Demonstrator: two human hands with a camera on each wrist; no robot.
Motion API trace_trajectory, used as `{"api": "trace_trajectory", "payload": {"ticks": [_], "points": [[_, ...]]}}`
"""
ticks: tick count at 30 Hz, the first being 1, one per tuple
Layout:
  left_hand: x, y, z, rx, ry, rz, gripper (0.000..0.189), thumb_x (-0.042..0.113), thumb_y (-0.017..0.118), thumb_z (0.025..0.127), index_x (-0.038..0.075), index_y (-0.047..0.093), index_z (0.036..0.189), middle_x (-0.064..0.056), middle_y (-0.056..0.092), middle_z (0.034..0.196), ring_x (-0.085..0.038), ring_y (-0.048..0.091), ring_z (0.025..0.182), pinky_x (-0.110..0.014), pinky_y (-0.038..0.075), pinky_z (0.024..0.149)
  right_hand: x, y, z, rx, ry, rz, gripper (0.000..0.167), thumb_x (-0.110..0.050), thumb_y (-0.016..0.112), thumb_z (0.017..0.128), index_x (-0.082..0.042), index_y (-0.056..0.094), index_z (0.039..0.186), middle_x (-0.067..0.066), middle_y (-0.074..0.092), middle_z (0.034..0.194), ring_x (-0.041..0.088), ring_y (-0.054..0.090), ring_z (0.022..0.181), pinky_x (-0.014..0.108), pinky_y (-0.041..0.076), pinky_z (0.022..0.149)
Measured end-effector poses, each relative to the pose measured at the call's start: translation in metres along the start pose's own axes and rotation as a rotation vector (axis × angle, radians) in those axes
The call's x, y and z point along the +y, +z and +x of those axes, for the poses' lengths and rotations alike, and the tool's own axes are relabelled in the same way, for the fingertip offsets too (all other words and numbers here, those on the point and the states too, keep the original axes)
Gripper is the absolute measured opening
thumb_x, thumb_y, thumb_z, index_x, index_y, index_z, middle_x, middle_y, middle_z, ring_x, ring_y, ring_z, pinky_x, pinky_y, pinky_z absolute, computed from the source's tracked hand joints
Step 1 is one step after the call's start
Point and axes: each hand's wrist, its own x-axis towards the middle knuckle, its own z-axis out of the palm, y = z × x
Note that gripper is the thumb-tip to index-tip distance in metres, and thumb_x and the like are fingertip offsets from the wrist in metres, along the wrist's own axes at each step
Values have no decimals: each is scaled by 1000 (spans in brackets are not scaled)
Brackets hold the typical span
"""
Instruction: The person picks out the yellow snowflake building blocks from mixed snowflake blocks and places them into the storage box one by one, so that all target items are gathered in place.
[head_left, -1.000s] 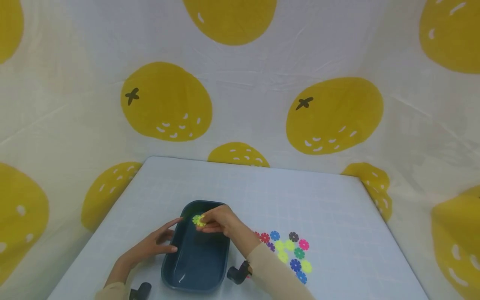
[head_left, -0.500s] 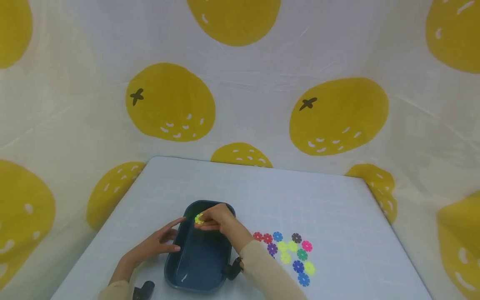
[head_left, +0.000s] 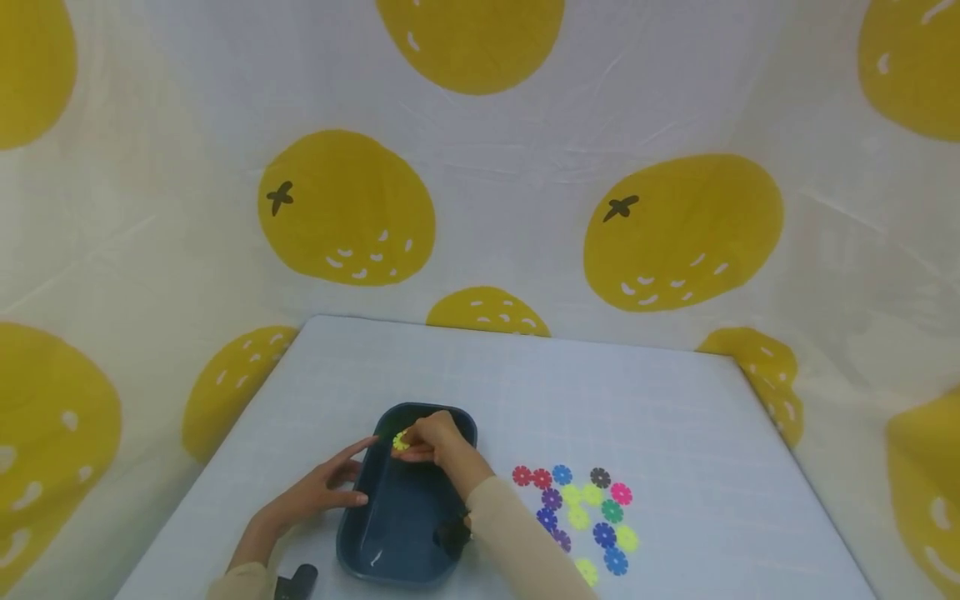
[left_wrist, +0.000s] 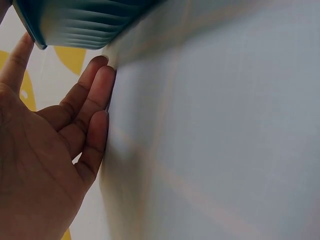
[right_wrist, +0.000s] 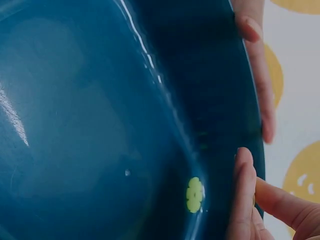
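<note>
A dark blue tray (head_left: 405, 525) stands on the table, left of its middle. My right hand (head_left: 438, 442) reaches inside near the far end. Its thumb and fingers pinch a yellow-green notched disc, of which only a thin edge shows between them in the right wrist view. Another yellow-green disc (right_wrist: 194, 195) lies at the foot of the tray's wall, close to those fingertips. At the tray's left side is my left hand (head_left: 326, 487), its index finger (left_wrist: 19, 62) stretched to the rim and its other fingers loosely bent beside the wall.
Several flower-shaped discs in red, blue, purple, green, pink, black and yellow lie on the white table (head_left: 697, 467) right of the tray; a green disc (head_left: 612, 511) is among them. A curtain (head_left: 510, 167) printed with yellow fruit hangs behind and at both sides.
My right hand has moved slightly lower into the tray, and its forearm has swung left, uncovering more discs on the table. The left hand keeps its place at the rim.
</note>
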Motion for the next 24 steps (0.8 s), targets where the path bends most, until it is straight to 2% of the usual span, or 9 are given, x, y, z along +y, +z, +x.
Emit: {"api": "trace_trajectory", "payload": {"ticks": [3, 9, 12, 15, 19, 21, 24], "points": [[0, 0, -1, 1, 0, 0, 89, 35, 78, 85, 28, 27, 157, -20, 33, 158, -42, 43, 136, -63, 33, 113, 3, 1, 3, -3, 18, 0, 5, 10, 64, 87, 13, 64, 90, 28, 72, 86, 35, 74, 82, 25, 59, 53], [0, 0, -1, -3, 10, -3, 88, 34, 78, 84, 29, 28, 156, -18, 33, 159, -41, 44, 135, -63, 32, 113, 9, 3, 4, 43, 43, 9, 10, 11, 64, 87, 15, 60, 95, 28, 72, 81, 36, 74, 78, 28, 60, 55], [0, 0, -1, 1, 12, -5, 87, 34, 79, 84, 29, 29, 156, -18, 34, 158, -41, 44, 134, -63, 33, 113, 13, 5, 3, 69, 32, -29, 14, 10, 65, 87, 16, 59, 98, 26, 72, 79, 34, 74, 75, 28, 60, 54], [0, 0, -2, 10, 10, 2, 88, 35, 79, 84, 29, 30, 156, -18, 37, 156, -40, 45, 133, -62, 34, 113, 16, 7, 3, 74, 36, -63, 30, 10, 65, 86, 21, 53, 111, 26, 72, 78, 34, 74, 74, 27, 60, 53], [1, -1, -4, 7, 24, 6, 88, 34, 79, 84, 28, 29, 156, -18, 37, 156, -39, 46, 132, -62, 34, 112, 21, 9, 3, 60, 70, -77, 59, 9, 64, 88, 25, 32, 134, 27, 72, 80, 34, 75, 75, 28, 61, 57], [1, -1, -4, 2, 37, 8, 88, 32, 78, 85, 28, 28, 157, -19, 37, 155, -39, 47, 131, -63, 35, 112, 23, 10, 3, 66, 80, -84, 68, 8, 65, 88, 25, 23, 140, 27, 72, 81, 33, 75, 75, 29, 61, 60], [0, -1, -3, 9, 31, 10, 88, 33, 79, 84, 29, 29, 156, -18, 38, 155, -38, 47, 132, -62, 35, 112, 24, 12, 3, 92, 71, -113, 72, 7, 66, 88, 25, 21, 141, 25, 73, 80, 32, 75, 74, 29, 62, 62]]}}
